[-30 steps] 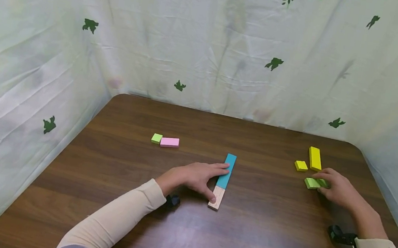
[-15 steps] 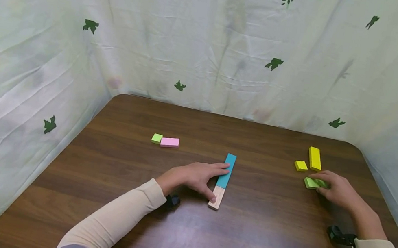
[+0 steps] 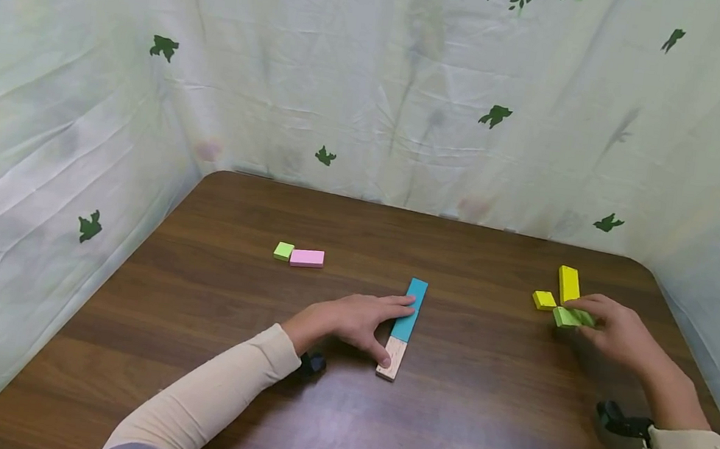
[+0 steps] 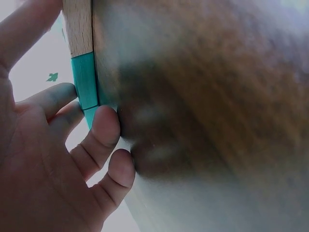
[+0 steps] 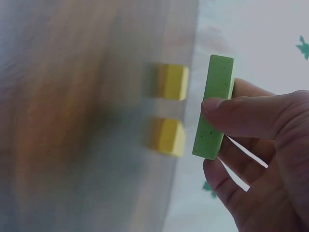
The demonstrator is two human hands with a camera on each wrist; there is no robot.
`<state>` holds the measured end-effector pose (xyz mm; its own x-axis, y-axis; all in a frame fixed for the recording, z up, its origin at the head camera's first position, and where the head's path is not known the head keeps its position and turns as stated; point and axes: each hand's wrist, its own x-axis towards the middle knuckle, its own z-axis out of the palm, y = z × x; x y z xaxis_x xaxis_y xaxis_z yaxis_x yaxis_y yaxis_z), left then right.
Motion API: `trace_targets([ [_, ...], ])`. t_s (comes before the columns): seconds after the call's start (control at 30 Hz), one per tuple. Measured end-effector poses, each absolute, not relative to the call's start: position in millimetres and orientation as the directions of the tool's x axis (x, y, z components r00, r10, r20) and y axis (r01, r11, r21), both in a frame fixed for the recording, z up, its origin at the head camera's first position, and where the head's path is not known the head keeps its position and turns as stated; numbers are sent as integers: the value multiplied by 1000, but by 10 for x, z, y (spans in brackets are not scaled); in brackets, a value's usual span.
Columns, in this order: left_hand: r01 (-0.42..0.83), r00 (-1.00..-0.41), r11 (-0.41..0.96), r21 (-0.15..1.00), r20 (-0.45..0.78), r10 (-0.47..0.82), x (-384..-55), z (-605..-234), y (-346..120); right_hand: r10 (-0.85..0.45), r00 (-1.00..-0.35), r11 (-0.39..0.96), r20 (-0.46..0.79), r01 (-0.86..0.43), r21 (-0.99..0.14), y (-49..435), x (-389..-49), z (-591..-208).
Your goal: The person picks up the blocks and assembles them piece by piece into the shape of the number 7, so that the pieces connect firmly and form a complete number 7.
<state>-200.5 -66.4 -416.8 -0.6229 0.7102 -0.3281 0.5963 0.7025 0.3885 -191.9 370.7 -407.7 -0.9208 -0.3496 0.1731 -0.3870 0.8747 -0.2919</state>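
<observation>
I see the left hand (image 3: 356, 320) loosely spread, thumb on a bare-wood block (image 3: 394, 357), fingertips touching blue blocks (image 3: 404, 327) adjoining its twelve o'clock end. The right hand (image 3: 618, 329) pinches a green block (image 3: 565, 319), which I see raised off the table (image 3: 478, 416). From it, a long yellow block (image 3: 568, 281) lies at twelve o'clock, a short yellow block (image 3: 543, 300) at ten. Half past ten from the left hand lies a pink block (image 3: 306, 258), a lime block (image 3: 283, 251) at its nine o'clock.
</observation>
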Motion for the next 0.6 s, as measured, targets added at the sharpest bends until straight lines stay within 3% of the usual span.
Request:
trace_targets([
  [0.17,592,-622,700,400,-325,712,-2008,-4180,-669,-374,-912,871,166,-407,-275,3608,-1992,-3945],
  [0.4,594,-619,696,404,-324,716,-2005,-4185,-673,-374,-925,884,62,-376,-279,3514,-2094,-3813],
  [0.6,589,-620,698,408,-327,714,-1996,-4173,-679,-382,-922,877,65,-384,-289,3480,-2117,-3792],
])
